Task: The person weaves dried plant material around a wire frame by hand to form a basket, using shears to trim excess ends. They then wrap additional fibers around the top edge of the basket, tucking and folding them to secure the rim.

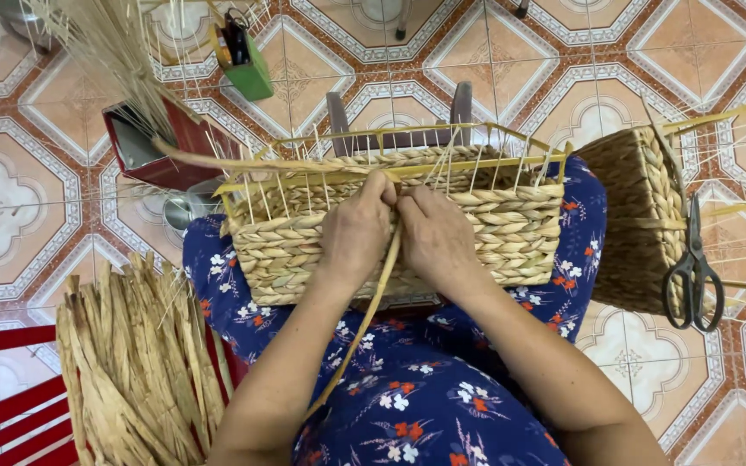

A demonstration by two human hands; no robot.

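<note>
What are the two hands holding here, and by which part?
Both the left hand and right hand pinch a long tan straw strand at its upper end, against the half-woven rectangular straw basket.

Half-woven basket (494, 233) sits on the lap, finished basket (632, 216) just right with scissors (692, 272) on it, straw bundle (131, 362) left on the floor.

both hands press on the near wall of a half-woven basket (390, 220) resting on the lap: left hand (357, 229) and right hand (436, 235) pinch one long straw strand (364, 324) (it trails toward the body). scissors (692, 272) lie on a second basket (636, 216) at right.
</note>
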